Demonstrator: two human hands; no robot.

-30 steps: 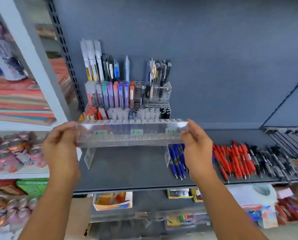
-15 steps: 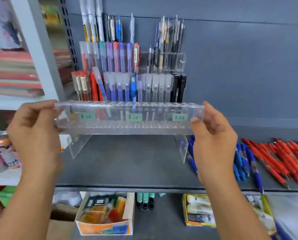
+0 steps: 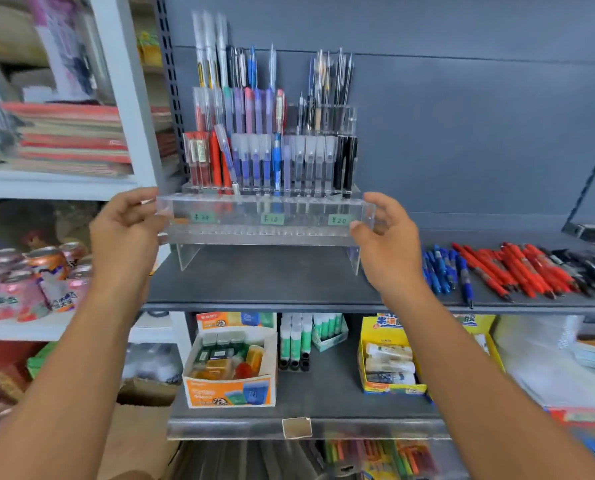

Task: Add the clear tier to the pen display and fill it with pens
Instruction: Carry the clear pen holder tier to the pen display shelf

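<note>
Left hand [image 3: 126, 230] and right hand [image 3: 389, 239] grip the clear tier [image 3: 264, 220] endwise over a grey shelf [image 3: 271, 284] strewn with pens [image 3: 496, 268].

The writing on the three green labels [image 3: 272, 219] on the clear tier [image 3: 219, 233] is showing too small and soft to read. The tier is veiling the lower ends of the front row in the pen display [image 3: 271, 150]. Whether its feet are touching the shelf [image 3: 271, 282] is not showing clearly. The black pens [image 3: 587, 268] are running off the right edge. Blur is smearing the cans [image 3: 29, 282] and books [image 3: 71, 140] at the left, and the packets [image 3: 375, 459] at the bottom.
</note>
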